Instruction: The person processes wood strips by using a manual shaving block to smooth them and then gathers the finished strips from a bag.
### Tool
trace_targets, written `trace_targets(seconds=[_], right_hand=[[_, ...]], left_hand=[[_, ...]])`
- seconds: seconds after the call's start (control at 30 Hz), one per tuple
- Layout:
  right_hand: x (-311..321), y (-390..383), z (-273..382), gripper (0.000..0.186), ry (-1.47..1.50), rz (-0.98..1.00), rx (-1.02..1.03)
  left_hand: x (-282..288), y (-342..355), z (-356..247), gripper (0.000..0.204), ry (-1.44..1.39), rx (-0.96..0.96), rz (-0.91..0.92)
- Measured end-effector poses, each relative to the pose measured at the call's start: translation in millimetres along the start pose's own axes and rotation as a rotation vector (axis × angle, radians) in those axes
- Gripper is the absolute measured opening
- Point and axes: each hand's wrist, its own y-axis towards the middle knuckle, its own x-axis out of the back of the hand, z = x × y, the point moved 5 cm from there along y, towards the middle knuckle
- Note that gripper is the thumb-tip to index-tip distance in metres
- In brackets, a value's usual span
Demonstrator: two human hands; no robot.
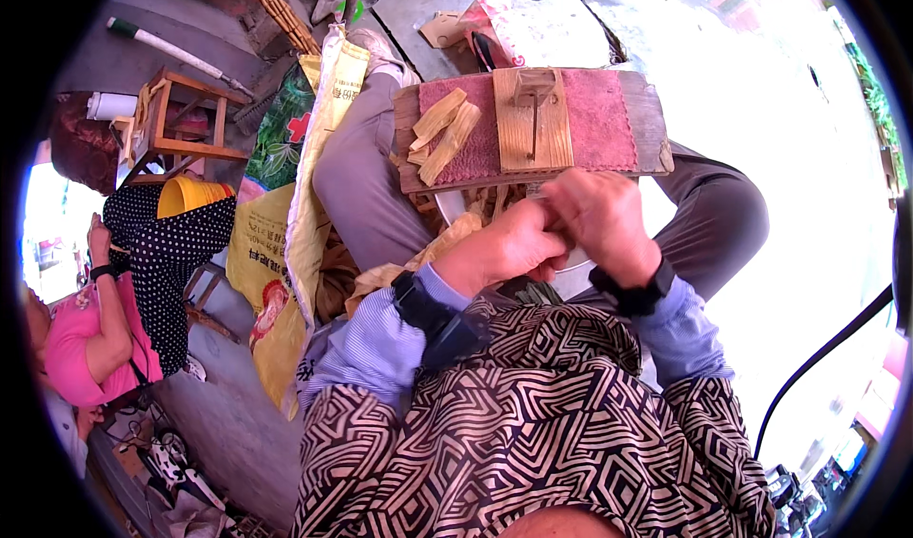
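Fingers (544, 243) curl inward as a seated worker's left hand (496, 251) and right hand (609, 219) meet just off the near edge of a wooden board (650, 124); the right is blurred, and whether either grasps anything cannot be told. The board spans the worker's grey-trousered legs (366, 157), topped with pink cloth (597, 119) and a wooden block (514, 143) bearing a thin metal piece (534, 134). Pale dry strips (450, 145) lie on the board's left part. Below the hands shows part of a pale container (574, 278). Beside the left leg stands a yellow sack (269, 286). Farther left, a co-worker in a pink top (81, 343) sits with a yellow tub (185, 195) on the lap.
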Motion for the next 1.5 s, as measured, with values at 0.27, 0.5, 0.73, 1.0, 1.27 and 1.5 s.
trace_targets(seconds=[0.27,0.5,0.73,1.0,1.27,1.5], right_hand=[[-16.8,-45.0,29.3,0.016,1.229,0.576,-0.491],[-21.2,-22.4,-20.3,0.025,0.495,-0.143,-0.375],[-9.2,-18.6,-13.0,0.025,0.098,-0.212,-0.173],[-53.9,-55.2,-28.5,0.033,1.427,0.220,-0.826],[-46.8,-47.0,-32.9,0.018,1.124,0.110,-0.522],[-17.6,-39.2,-20.7,0.011,0.479,-0.310,-0.246]], left_hand=[[33.3,-1.0,-12.1,0.024,0.063,-0.239,-0.060],[-12.7,3.7,-3.9,0.020,-0.517,-0.168,-0.142],[-11.5,6.1,20.0,0.019,-0.770,0.032,0.097],[-9.3,-19.2,-28.3,0.026,1.001,-0.696,-0.603],[-9.6,-15.4,-16.8,0.039,0.550,-0.599,-0.532],[2.6,12.4,3.6,0.026,0.252,-0.400,-0.634]])
